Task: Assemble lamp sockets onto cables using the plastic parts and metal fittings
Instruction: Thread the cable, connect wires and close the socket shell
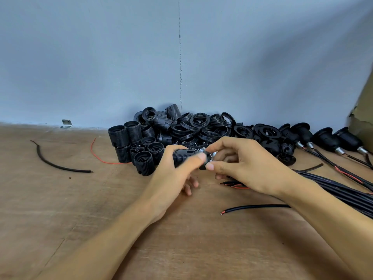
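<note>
Left hand (pixel 171 178) grip wrapped round the threaded socket barrel (pixel 181 155), held level just above the surface (pixel 101 199) — likely steadying it. Right hand (pixel 248 164) grip pinches the small black end piece (pixel 203 166) at the barrel's tip. Spare barrels (pixel 141 142) behind, cables (pixel 333 188) right — both in reach.

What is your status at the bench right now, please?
Left hand gripping threaded socket body. Right hand pinching black cap at its end. Nothing in the way; loose cable lies apart, nearer the camera.
</note>
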{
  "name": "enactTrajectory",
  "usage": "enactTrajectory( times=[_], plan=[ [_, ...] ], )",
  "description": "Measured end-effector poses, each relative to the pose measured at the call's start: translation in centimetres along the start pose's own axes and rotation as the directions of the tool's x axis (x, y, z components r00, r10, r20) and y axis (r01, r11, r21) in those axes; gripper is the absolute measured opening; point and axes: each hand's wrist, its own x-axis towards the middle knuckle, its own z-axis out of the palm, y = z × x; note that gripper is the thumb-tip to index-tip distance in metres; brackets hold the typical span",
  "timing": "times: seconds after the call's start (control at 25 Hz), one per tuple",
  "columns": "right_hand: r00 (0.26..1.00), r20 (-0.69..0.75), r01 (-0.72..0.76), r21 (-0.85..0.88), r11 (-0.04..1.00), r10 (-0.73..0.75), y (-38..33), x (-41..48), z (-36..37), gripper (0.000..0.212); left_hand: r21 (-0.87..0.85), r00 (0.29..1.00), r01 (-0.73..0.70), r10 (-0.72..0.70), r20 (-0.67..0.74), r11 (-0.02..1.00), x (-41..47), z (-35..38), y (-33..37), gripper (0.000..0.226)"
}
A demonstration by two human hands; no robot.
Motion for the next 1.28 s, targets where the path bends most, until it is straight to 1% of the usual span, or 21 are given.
enactTrajectory(
  times=[0.08,0.2,0.28,0.4,0.56,0.76,0.92,1.0,1.12,1.28],
  plan=[
    [1.000,0.001,-0.024,0.052,0.998,0.024,0.2,0.0,0.2,0.025,0.101,0.999,-0.052,0.051,0.012,0.994,0.0,0.0,-0.3,0.053],
    [1.000,-0.020,-0.004,0.084,0.996,0.006,0.6,-0.2,1.0,0.023,0.125,0.995,-0.090,0.094,-0.026,0.988,0.1,-0.1,-0.8,0.049],
    [0.996,-0.066,0.063,0.038,0.997,-0.061,0.9,-0.4,1.8,0.020,0.129,0.992,-0.094,0.104,-0.068,0.987,0.3,-0.3,-0.9,0.051],
    [0.984,-0.110,0.141,-0.028,0.990,-0.143,1.2,-0.7,2.3,0.016,0.137,0.990,-0.099,0.111,-0.083,0.986,0.5,-0.2,-0.9,0.050],
    [0.966,-0.113,0.218,-0.136,0.966,-0.234,1.5,-0.9,2.7,0.012,0.142,0.991,-0.088,0.101,-0.084,0.986,0.6,-0.3,-0.9,0.041],
    [0.931,-0.110,0.302,-0.302,0.904,-0.348,1.5,-1.1,2.7,0.007,0.124,0.996,-0.048,0.056,-0.067,0.991,0.6,-0.3,-0.6,0.040],
    [0.913,-0.113,0.334,-0.348,0.876,-0.393,1.5,-1.0,2.6,0.010,0.122,0.999,-0.028,0.032,-0.028,0.992,0.4,-0.5,-0.2,0.049],
    [0.910,-0.116,0.336,-0.356,0.872,-0.398,1.6,-1.1,2.5,0.015,0.118,1.000,-0.020,0.022,-0.020,0.993,0.3,-0.5,-0.2,0.057],
    [0.895,-0.126,0.339,-0.429,0.837,-0.428,1.7,-1.1,2.5,0.021,0.122,1.000,-0.013,0.016,-0.024,0.992,0.3,-0.5,-0.2,0.063],
    [0.876,-0.148,0.347,-0.467,0.813,-0.459,1.6,-1.2,2.6,0.021,0.064,1.000,0.020,-0.019,-0.018,0.998,0.3,-0.4,-0.1,0.075]
  ],
)
